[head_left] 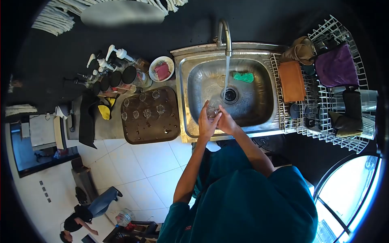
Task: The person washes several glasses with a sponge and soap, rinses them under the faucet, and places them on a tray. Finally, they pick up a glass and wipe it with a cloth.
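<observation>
Over the near side of the metal sink [265, 109], my left hand [206, 123] and my right hand [228, 121] are close together around a small clear glass [212, 112]. The fingers of both hands curl against it. Water [227, 75] runs from the curved faucet [224, 34] and falls just beyond my fingers, near the drain [231, 95]. A green scrubbing pad [243, 77] lies on the sink floor. Another clear round thing, perhaps a glass, shows faintly left of the stream.
Left of the sink, a brown tray [150, 131] holds several small glasses [146, 113]. Behind it stand a bowl [153, 75] with a pink sponge [162, 71] and several pump bottles [121, 53]. A wire dish rack [302, 123] with cloths is at right. A person [87, 212] is in the background.
</observation>
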{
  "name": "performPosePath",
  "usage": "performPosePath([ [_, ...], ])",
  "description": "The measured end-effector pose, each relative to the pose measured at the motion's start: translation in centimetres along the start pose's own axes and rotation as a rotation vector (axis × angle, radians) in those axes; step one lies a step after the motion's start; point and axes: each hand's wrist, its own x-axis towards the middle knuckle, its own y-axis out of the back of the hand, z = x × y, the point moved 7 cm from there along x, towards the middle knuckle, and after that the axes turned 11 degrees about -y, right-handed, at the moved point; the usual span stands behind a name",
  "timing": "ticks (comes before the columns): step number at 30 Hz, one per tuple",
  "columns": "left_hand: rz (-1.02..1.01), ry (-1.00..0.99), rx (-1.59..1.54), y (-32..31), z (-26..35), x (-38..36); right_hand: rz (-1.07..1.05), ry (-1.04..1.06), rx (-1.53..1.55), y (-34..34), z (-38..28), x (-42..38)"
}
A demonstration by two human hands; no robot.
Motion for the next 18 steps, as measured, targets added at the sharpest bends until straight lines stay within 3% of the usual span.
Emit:
performPosePath([
  [2,-0.019,0.125,-0.048,1.3,0.0,-0.2,0.021,-0.176,-0.069,0.8,0.9,0.3],
  [4,-0.007,0.124,0.012,2.6,-2.6,-1.3,0.082,-0.232,-0.140,2.9,-0.6,1.7],
  [6,0.101,0.041,0.173,5.0,-2.8,-2.0,0.564,0.071,-0.665,6.0,-5.8,2.3],
  [8,0.174,0.111,0.123,7.4,-2.4,-3.0,0.847,0.531,-1.097,14.1,-12.0,7.0],
  [10,0.194,0.233,0.019,9.3,-2.2,-4.1,1.140,0.595,-1.419,8.6,-15.9,5.3],
  [11,0.241,0.267,0.061,10.3,-2.5,-5.0,1.043,0.674,-1.582,7.5,-17.1,6.3],
  [13,0.303,0.283,0.084,12.0,-2.9,-6.6,0.906,1.040,-2.296,13.2,-18.1,12.4],
  [14,0.328,0.277,0.089,13.0,-3.0,-7.4,0.698,0.803,-1.824,8.3,-18.6,10.0],
  [16,0.377,0.273,0.208,15.0,-3.5,-9.2,0.524,0.865,-1.898,8.0,-18.9,11.5],
  [18,0.439,0.342,0.181,17.1,-3.9,-10.6,0.601,0.682,-1.925,6.0,-18.9,11.2],
])
